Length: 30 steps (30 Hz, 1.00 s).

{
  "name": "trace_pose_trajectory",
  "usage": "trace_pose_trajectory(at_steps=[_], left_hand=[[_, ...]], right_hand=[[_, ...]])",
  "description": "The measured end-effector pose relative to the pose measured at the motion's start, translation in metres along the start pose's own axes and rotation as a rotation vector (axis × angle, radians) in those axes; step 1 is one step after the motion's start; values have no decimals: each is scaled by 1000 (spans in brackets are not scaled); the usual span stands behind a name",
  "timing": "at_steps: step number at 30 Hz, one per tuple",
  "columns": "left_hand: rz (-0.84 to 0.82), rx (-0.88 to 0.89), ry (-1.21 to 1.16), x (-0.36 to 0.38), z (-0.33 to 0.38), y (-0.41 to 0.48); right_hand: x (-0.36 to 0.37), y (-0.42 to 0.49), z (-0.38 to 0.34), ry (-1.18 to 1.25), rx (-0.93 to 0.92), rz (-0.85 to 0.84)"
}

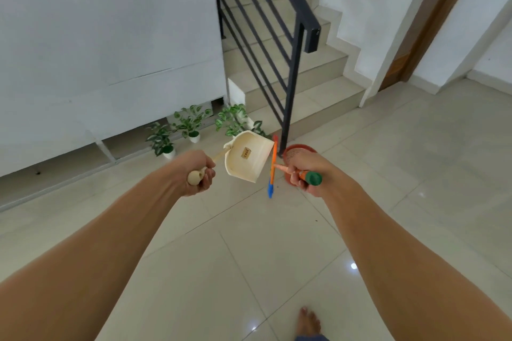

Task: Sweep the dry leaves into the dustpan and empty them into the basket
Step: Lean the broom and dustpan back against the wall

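Here the left hand [198,173] is clamped on the handle of the cream dustpan [248,156], held in the air, and the right hand [302,171] is wrapped around the brush [273,166]. The red basket [297,153] sits at one o'clock (half hidden). Better to bring the pan's lip over the rim, then tip slowly.

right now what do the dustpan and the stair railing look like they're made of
Dustpan: looks like cream plastic, a smooth one-piece moulded scoop with a slight sheen. Stair railing: probably metal painted matt black, judging by its straight square-edged bars, though the look alone cannot confirm it.
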<state>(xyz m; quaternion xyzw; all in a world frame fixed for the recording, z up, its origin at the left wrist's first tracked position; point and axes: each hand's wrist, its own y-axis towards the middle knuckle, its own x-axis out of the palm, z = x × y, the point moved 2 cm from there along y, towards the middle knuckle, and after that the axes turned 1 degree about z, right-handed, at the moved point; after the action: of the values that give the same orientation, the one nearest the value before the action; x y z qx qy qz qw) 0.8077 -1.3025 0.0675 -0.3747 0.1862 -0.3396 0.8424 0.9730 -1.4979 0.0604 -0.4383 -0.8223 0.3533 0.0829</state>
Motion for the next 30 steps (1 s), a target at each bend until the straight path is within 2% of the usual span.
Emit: trace_pose_trajectory(at_steps=[6, 16, 23, 30], left_hand=[[73, -85, -150, -104, -59, 3], [258, -228, -520, -289, -145, 19], [462, -296, -747, -433, -157, 41], [620, -283, -939, -560, -141, 50]], right_hand=[[114, -16, 22, -64, 25, -154], [330, 8, 31, -372, 120, -403], [515, 32, -1, -562, 130, -569], [687, 34, -57, -883, 81, -712]])
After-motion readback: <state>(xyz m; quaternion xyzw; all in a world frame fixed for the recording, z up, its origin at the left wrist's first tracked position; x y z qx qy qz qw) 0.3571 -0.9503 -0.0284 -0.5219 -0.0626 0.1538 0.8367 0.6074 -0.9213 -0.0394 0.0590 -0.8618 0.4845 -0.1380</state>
